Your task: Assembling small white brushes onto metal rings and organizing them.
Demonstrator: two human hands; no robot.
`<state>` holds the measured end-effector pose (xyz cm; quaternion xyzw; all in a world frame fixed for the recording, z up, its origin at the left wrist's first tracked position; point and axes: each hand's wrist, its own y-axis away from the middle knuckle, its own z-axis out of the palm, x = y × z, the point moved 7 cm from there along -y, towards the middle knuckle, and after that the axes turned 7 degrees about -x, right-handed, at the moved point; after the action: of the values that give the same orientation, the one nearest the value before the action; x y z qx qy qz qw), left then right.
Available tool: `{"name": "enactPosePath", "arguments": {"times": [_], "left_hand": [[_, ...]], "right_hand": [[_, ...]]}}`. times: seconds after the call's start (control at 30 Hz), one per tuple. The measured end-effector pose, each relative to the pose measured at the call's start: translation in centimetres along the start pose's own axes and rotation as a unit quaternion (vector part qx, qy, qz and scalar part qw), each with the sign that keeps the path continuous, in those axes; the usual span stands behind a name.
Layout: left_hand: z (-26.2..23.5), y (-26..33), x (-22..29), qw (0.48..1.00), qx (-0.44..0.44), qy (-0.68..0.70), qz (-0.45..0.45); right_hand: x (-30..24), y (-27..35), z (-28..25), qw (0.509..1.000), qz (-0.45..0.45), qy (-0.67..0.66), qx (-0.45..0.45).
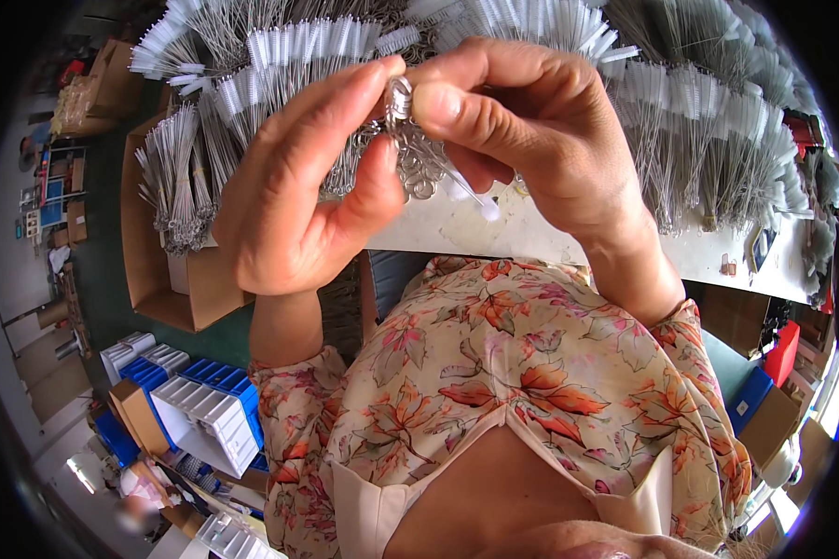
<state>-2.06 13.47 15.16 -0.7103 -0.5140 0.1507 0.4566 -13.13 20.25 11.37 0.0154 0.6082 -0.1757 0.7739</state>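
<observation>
Both hands are raised in front of my chest, over the table. My left hand (pixel 303 182) has its fingers and thumb curved around a small bundle of shiny metal wire rings (pixel 399 100). My right hand (pixel 541 130) pinches the same rings from the other side, thumb against the forefinger. Below the fingertips lie more loose metal rings (pixel 421 179), apparently looped wire ends. A thin wire with a white tip (pixel 488 210) slants down under my right hand. How the held rings join is too small to make out.
Dense bundles of wire-handled brushes with white bristles (pixel 312 45) cover the far table, with more bundles (pixel 708 102) to the right. An open cardboard box (pixel 210 289) stands at the left. White and blue plastic bins (pixel 210 415) stand at the lower left. The pale table edge (pixel 531 233) runs before me.
</observation>
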Motion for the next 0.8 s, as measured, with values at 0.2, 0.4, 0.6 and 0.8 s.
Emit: {"name": "enactPosePath", "arguments": {"times": [0.2,0.4,0.6,0.8], "left_hand": [[0.0,0.6,-1.6,0.987,0.058,0.121,-0.091],[0.0,0.7,-2.0,0.971,0.012,0.192,-0.14],[-0.2,-1.0,-1.9,0.976,-0.097,0.123,-0.15],[0.8,1.1,-5.0,0.888,-0.047,0.319,-0.328]], "right_hand": [[0.4,-0.1,-0.2,1.0,0.002,0.013,-0.013],[1.1,0.3,0.1,0.999,0.01,0.023,-0.034],[1.3,0.3,0.2,0.996,0.055,-0.043,-0.052],[1.3,0.1,-0.2,0.998,0.033,-0.033,-0.038]]}}
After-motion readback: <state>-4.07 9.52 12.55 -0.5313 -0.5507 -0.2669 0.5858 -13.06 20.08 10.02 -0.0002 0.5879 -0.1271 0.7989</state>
